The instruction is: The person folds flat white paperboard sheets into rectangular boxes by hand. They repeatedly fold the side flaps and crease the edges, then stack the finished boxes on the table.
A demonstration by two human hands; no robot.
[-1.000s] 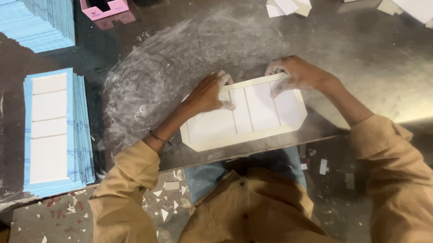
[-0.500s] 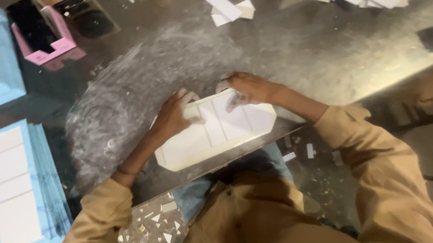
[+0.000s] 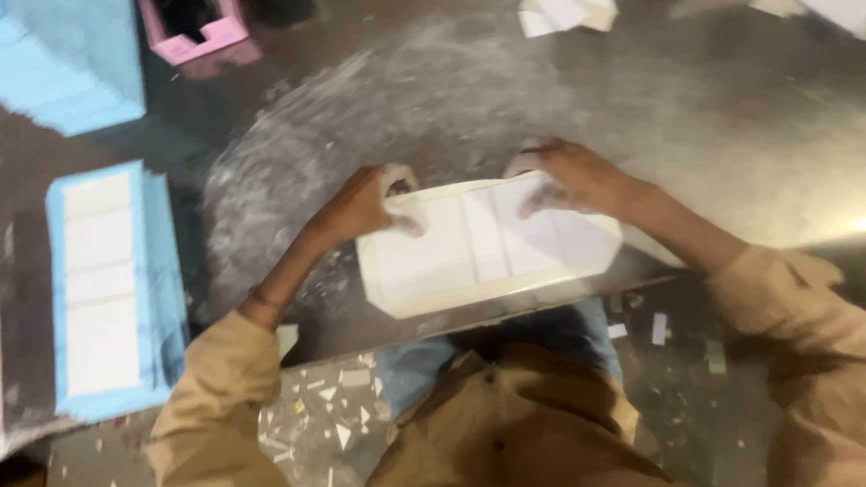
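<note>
On the metal table [image 3: 761, 123], both hands pressing a white creased card [image 3: 483, 252].

Looks like a small packaging/box-making workshop. Scuffed metal worktable [image 3: 759, 153] dusted with white residue, stacks of blue-edged flat card blanks [image 3: 110, 289], a pink box [image 3: 201, 29], white offcuts [image 3: 563, 3] on the table, paper scraps [image 3: 343, 408] littering the speckled floor.

- Dim, warm light; a bright glare spot sits on the metal table [image 3: 855, 224] at the right.
- Motion blur softens everything, worst at the far-left edges.
</note>
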